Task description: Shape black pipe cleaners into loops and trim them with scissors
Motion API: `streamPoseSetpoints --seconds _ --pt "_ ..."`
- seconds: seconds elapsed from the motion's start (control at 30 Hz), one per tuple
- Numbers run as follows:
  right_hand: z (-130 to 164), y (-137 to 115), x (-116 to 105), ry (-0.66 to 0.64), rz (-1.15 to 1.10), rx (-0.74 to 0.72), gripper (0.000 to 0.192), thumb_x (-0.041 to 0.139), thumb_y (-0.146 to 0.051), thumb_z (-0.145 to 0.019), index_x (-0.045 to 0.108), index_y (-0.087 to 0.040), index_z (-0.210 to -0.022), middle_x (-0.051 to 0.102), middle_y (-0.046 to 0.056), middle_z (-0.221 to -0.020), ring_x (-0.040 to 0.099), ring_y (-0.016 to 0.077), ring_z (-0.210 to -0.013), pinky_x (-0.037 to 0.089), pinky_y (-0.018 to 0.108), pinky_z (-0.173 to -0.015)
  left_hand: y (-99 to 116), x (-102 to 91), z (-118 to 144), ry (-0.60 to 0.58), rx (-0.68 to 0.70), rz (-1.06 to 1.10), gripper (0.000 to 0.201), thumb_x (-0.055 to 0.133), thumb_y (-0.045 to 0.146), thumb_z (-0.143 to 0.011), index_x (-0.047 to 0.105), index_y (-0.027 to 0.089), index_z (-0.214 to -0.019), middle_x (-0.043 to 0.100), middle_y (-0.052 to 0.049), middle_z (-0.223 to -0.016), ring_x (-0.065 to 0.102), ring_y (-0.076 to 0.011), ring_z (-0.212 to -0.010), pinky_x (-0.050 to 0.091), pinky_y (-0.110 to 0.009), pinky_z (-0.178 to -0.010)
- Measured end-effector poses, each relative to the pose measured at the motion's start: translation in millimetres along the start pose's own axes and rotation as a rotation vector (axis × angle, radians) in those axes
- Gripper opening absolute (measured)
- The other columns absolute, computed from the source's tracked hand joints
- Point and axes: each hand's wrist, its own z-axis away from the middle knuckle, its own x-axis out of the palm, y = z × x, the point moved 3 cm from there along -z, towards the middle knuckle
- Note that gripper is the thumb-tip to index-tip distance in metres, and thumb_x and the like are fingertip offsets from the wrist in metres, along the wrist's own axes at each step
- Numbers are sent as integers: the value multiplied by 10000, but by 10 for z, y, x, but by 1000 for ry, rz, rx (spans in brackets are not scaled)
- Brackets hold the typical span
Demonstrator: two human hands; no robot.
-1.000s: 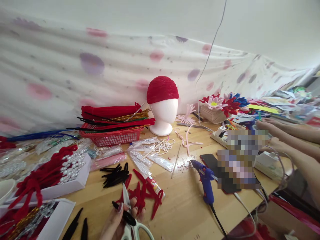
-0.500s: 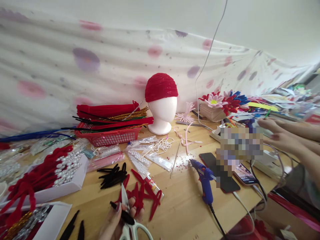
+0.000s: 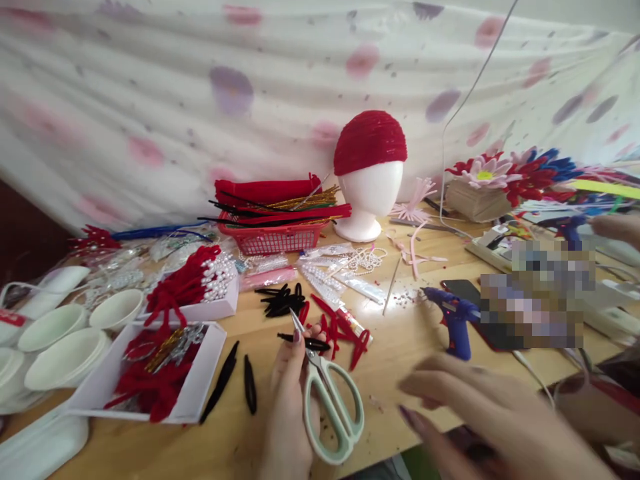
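Observation:
My left hand (image 3: 289, 407) is low in the middle of the view. Its fingertips pinch a short black pipe-cleaner piece (image 3: 306, 343) together with the blades of pale green scissors (image 3: 334, 408), whose handles hang free to the right of the hand. My right hand (image 3: 480, 417) is blurred at the lower right, fingers spread and empty, a little apart from the scissor handles. Red pipe-cleaner pieces (image 3: 345, 330) and a bunch of black ones (image 3: 281, 300) lie on the wooden table (image 3: 395, 360) just beyond my left hand.
A blue glue gun (image 3: 456, 320) lies right of centre. A foam head with a red cap (image 3: 369, 180) and a red basket (image 3: 273, 239) stand at the back. White boxes (image 3: 197, 387) and bowls (image 3: 55, 327) sit on the left. Another person's hand (image 3: 617, 227) is at the far right.
The view has swung left and down, showing the bowls and the whole scissors. My right hand has come into view at the lower right. My left hand still holds the black piece and scissors.

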Motion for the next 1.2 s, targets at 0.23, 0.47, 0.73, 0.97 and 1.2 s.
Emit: streamPoseSetpoints --seconds 0.23,0.47,0.73,0.97,1.2 --pt "-312 -260 932 -274 -254 169 191 418 -167 -924 575 -218 -1023 701 64 -870 677 238 -792 527 351 -702 137 -78 126 -89 72 -78 409 907 417 -608 758 167 -895 728 -5 -701 563 -76 -479 486 -184 -508" --pt "-269 -218 1063 -232 -618 306 135 564 -189 -845 568 -221 -976 672 37 -933 634 214 -870 510 353 -840 140 -29 197 -101 119 -110 423 920 410 -573 761 151 -867 787 -95 -908 738 -237 -843 569 -304 -753" --pt "-83 130 1009 -136 -1009 396 391 801 -512 -769 574 -211 -873 559 -19 -718 524 117 -588 457 220 -527 461 -2 192 -175 302 -62 281 879 387 -669 742 164 -771 803 -55 -829 758 -179 -795 594 -268 -779" --pt "23 321 831 -236 -831 345 520 798 -607 -706 448 -226 -754 440 -68 -632 303 54 -438 287 182 -380 553 60 172 -227 288 -172 280 823 383 -751 676 148 -791 797 -55 -804 761 -164 -756 599 -236 -721" --pt "-43 548 556 -334 -428 131 500 739 -666 -719 580 -195 -779 528 -2 -685 455 150 -606 383 247 -538 613 207 255 -398 166 -360 291 731 420 -837 596 163 -827 805 -83 -807 765 -190 -707 596 -255 -626"
